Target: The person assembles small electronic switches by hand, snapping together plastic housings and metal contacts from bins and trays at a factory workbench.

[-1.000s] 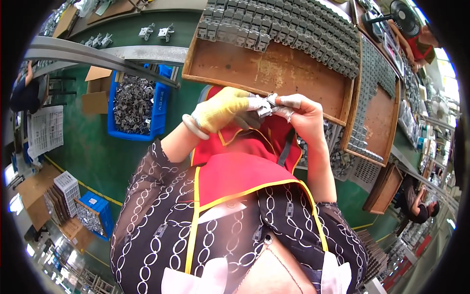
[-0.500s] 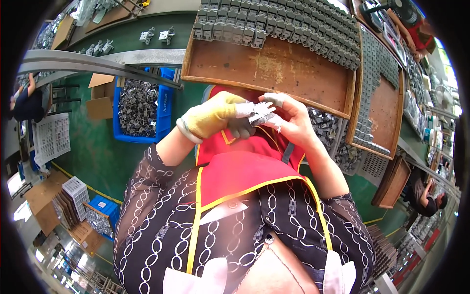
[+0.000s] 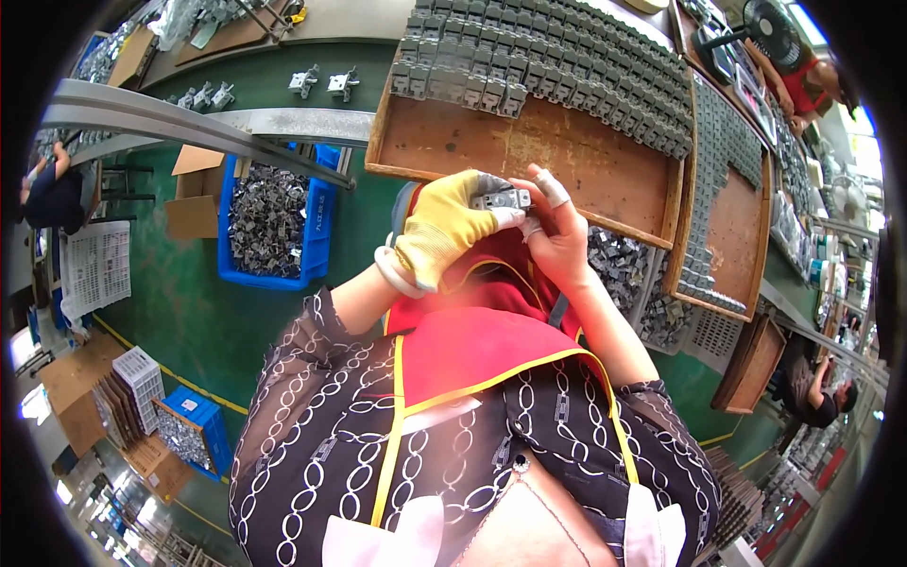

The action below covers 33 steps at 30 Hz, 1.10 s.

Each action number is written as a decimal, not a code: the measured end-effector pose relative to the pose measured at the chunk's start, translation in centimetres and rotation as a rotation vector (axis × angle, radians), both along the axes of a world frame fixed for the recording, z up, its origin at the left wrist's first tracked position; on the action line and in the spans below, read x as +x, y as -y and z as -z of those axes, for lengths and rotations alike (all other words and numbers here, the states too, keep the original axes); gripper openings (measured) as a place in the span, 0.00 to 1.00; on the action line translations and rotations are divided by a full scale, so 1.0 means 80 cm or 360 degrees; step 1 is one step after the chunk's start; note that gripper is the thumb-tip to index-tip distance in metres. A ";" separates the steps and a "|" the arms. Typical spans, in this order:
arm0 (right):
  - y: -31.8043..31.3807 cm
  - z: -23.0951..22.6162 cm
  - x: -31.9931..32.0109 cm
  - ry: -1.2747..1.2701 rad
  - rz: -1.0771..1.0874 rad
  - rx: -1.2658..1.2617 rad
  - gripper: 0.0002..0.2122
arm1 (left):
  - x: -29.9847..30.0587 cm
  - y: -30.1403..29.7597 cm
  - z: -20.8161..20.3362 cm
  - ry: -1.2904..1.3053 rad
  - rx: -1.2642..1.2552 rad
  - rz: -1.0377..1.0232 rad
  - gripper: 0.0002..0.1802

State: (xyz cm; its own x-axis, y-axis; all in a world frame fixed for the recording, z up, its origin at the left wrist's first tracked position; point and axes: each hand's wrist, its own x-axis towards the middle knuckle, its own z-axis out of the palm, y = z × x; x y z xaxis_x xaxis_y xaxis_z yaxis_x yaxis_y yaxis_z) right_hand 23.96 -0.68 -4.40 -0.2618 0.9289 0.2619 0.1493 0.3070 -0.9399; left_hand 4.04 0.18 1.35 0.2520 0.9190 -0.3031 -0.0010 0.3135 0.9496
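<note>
In front of my red apron, my left hand [image 3: 439, 224] wears a yellow knit glove and is closed on a small silver metal bracket [image 3: 503, 199]. The piece lies level between my hands, with holes in its upward face. At its right end, my right hand [image 3: 561, 233] pinches it with the fingertips; white tape covers some of them. The raised forefinger stands a little off the piece. Beyond my hands, a wooden tray [image 3: 595, 197] carries rows of similar grey metal pieces along its far part.
A blue crate [image 3: 276, 279] of metal parts is at the left on the green floor, beside an open carton [image 3: 194, 192]. Two loose pieces [image 3: 342, 84] lie on the bench. A second tray [image 3: 732, 222] and a fan [image 3: 770, 28] are at the right. Other people work nearby.
The bracket has turned from tilted to level, and my left hand has rolled over it. Both hands have shifted slightly right; my right forefinger has lifted.
</note>
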 end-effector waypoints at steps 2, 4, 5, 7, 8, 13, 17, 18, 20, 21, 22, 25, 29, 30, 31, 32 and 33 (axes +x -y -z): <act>-0.009 0.006 0.002 -0.0024 -0.0063 -0.0044 0.27 | -0.007 -0.009 -0.007 -0.0150 0.0044 0.0042 0.20; -0.032 0.006 0.003 -0.0218 0.0054 -0.0291 0.23 | -0.016 -0.023 -0.008 -0.0057 0.0441 -0.0292 0.21; -0.055 0.002 0.008 -0.0137 0.0121 -0.0182 0.20 | -0.026 -0.031 -0.015 -0.0143 0.0634 -0.0443 0.22; -0.100 0.012 0.022 0.0010 0.0416 -0.0312 0.18 | -0.048 -0.054 -0.010 -0.0144 0.0703 -0.0672 0.18; -0.122 0.017 0.030 0.0272 0.0528 -0.0242 0.18 | -0.064 -0.067 0.000 -0.0305 0.0854 -0.0795 0.15; -0.157 0.020 0.003 0.0515 0.0494 0.0137 0.27 | -0.124 -0.114 0.022 -0.0780 0.0997 -0.1076 0.14; -0.148 0.003 -0.008 0.1007 0.0592 0.0690 0.30 | -0.149 -0.147 0.049 -0.1582 0.1195 -0.0842 0.15; -0.149 0.004 -0.004 0.0986 0.0597 0.0601 0.29 | -0.147 -0.158 0.054 -0.1824 0.1170 -0.0713 0.18; -0.145 -0.007 -0.004 0.0993 0.0530 0.0606 0.29 | -0.166 -0.173 0.090 -0.2075 0.1249 -0.0559 0.23; -0.138 -0.019 0.004 0.1002 0.0521 0.0519 0.29 | -0.175 -0.178 0.107 -0.2123 0.1245 -0.0477 0.26; -0.133 -0.030 0.017 0.1008 0.0530 0.0429 0.29 | -0.180 -0.181 0.120 -0.2166 0.1257 -0.0383 0.29; -0.147 -0.054 0.126 0.0941 0.0911 0.0652 0.20 | -0.195 -0.187 0.151 -0.2140 0.1232 -0.0237 0.32; -0.176 -0.019 0.383 0.0945 0.1540 0.0016 0.22 | -0.197 -0.190 0.166 -0.1986 0.1411 -0.0375 0.24; -0.182 0.005 0.450 0.1097 0.1675 -0.0071 0.25 | -0.193 -0.196 0.166 -0.1979 0.1422 -0.0376 0.24; -0.186 0.012 0.487 0.1250 0.1697 -0.0210 0.27 | -0.192 -0.201 0.168 -0.1933 0.1383 -0.0386 0.23; -0.187 0.034 0.540 0.1324 0.1732 -0.0334 0.27 | -0.184 -0.216 0.169 -0.1861 0.1370 -0.0380 0.22; -0.191 0.048 0.575 0.1384 0.1616 -0.0422 0.27 | -0.181 -0.228 0.176 -0.1859 0.1427 -0.0395 0.20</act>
